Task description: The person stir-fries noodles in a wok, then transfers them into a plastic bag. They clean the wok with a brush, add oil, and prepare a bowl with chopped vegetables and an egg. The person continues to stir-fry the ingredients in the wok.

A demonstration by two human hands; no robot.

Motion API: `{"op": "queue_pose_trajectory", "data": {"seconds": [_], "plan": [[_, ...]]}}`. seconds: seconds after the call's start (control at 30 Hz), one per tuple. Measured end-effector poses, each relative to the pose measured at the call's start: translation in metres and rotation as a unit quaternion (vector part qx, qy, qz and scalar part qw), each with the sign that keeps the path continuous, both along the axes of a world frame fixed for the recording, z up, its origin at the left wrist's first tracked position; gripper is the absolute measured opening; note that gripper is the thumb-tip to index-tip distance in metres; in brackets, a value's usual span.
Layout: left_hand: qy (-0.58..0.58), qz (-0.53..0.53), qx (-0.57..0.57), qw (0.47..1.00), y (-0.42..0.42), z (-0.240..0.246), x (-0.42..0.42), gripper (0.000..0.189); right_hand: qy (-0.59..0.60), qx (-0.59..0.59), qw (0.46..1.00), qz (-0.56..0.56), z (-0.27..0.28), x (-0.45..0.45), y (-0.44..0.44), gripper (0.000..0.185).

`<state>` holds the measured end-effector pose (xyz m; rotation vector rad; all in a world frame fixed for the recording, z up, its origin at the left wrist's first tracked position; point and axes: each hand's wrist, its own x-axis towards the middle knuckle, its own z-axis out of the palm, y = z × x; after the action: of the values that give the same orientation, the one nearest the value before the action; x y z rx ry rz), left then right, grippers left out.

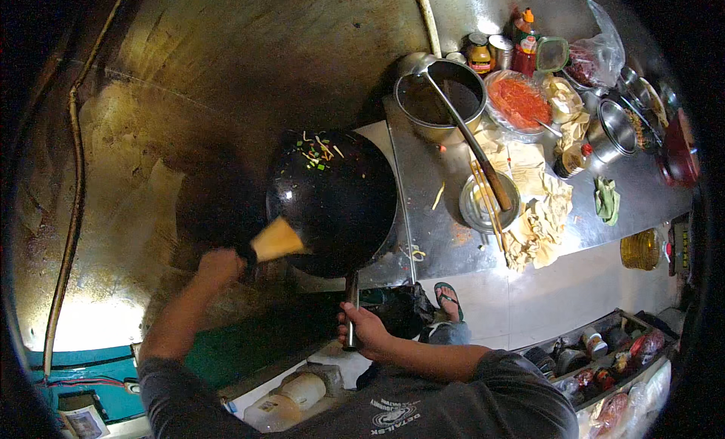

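Observation:
My left hand point(221, 263), blurred, is closed on a dark object at the wok's lower left. A fan-shaped yellow-orange piece point(277, 239) extends from that object over the wok's rim; whether it is bristles, a scoop or something poured, I cannot tell. My right hand point(367, 330) grips the metal handle point(352, 294) of the black wok point(340, 212). Chopped green and pale vegetable pieces point(320, 151) lie near the wok's far edge.
Right of the wok, a long-handled ladle point(464, 130) leans across a pot of dark liquid point(439, 99). Around it are a glass bowl point(476, 198) with wooden chopsticks, a bowl of shredded red food point(518, 102), crumpled brown paper point(538, 224) and bottles. A sandaled foot point(447, 301) shows below.

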<state>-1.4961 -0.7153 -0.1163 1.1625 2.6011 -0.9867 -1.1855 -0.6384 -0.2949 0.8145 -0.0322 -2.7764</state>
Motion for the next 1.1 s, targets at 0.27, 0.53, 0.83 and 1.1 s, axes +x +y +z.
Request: {"op": "queue_pose_trajectory", "data": {"seconds": [0.27,0.53,0.83,1.1], "plan": [[-0.204,0.091,-0.173,0.959,0.015,-0.038,0.006,0.043,-0.024,0.043,0.999,0.011,-0.007,-0.001,-0.001,0.024],[-0.147,0.05,0.261,0.953,0.061,-0.053,0.026,0.046,0.003,0.006,0.999,0.039,-0.007,-0.001,0.017,0.022],[-0.347,0.154,0.06,0.923,0.045,-0.109,0.032,0.052,0.016,-0.124,0.992,0.023,-0.025,-0.025,0.016,0.019],[-0.314,0.25,0.483,0.778,-0.004,-0.126,0.031,0.047,0.062,0.013,0.998,0.004,-0.032,-0.019,-0.005,0.032]]}}
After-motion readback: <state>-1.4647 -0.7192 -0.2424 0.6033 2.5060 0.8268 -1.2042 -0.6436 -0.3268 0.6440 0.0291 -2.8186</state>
